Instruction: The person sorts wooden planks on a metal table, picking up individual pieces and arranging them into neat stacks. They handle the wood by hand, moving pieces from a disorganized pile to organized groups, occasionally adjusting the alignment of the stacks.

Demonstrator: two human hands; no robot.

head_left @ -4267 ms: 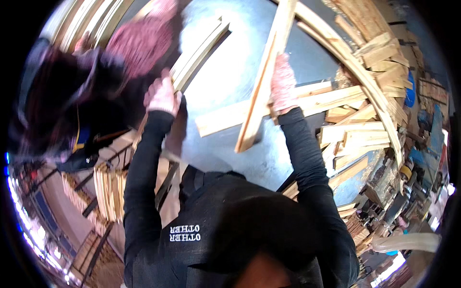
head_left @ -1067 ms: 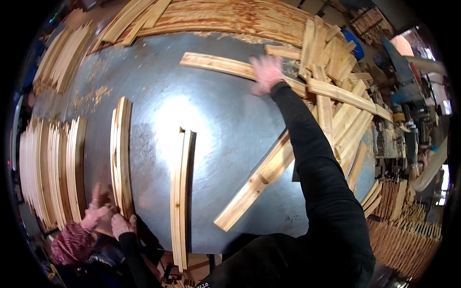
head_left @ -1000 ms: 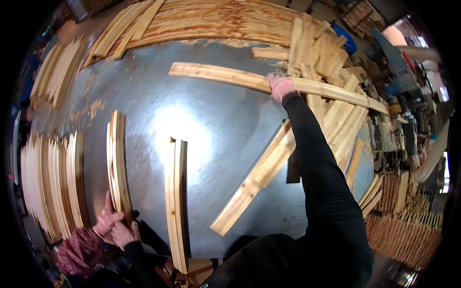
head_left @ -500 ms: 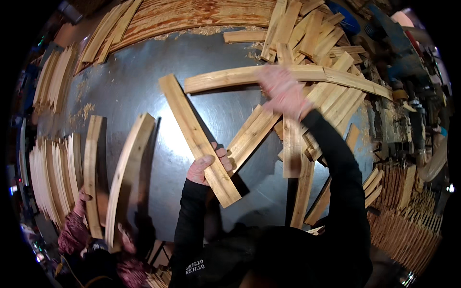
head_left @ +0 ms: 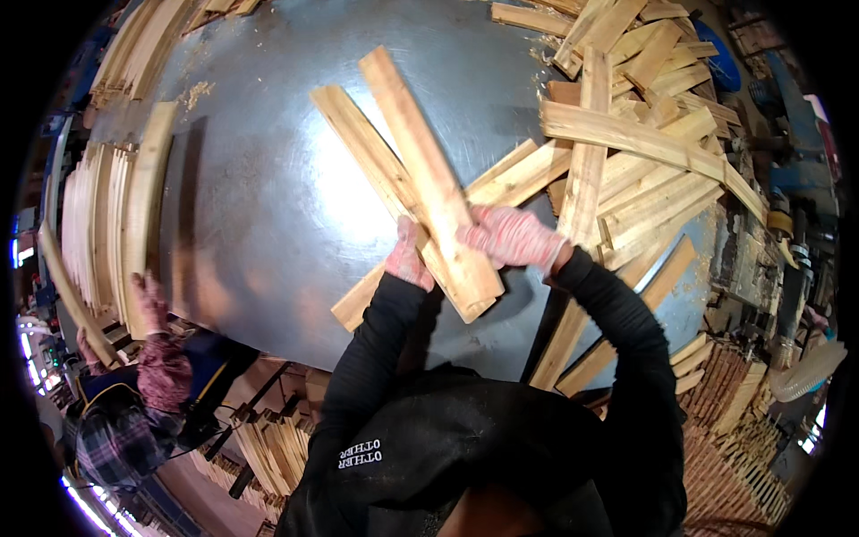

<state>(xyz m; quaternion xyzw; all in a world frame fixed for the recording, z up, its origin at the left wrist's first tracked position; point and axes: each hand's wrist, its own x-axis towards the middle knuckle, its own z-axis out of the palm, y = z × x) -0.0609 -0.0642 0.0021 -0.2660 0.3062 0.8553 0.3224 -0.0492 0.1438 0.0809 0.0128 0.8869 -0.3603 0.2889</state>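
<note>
My left hand (head_left: 407, 258), in a pinkish knit glove, is closed around the lower part of a pale wooden board (head_left: 353, 134). My right hand (head_left: 514, 237), gloved alike, grips the edge of a second, wider board (head_left: 412, 116) near its close end. This second board slants beside the first and overlaps it lower down; both point away to the far left. Beneath them, another board (head_left: 358, 300) sticks out next to my left wrist. Under the right hand's side, boards (head_left: 528, 174) lie diagonally on the metal table (head_left: 259, 179).
A heap of loose boards (head_left: 662, 63) covers the table's right side, with a curved board (head_left: 626, 139) across it. At left, a co-worker's gloved hand (head_left: 150, 300) touches an upright board (head_left: 152, 206) beside stacked strips (head_left: 89, 233). Machinery (head_left: 787, 259) and stacked wood (head_left: 734, 430) stand at right.
My right hand has come nearer from the curved board at the heap and now grips a second board alongside the first. The co-worker's boards have moved left to the stack. The view has shifted.
</note>
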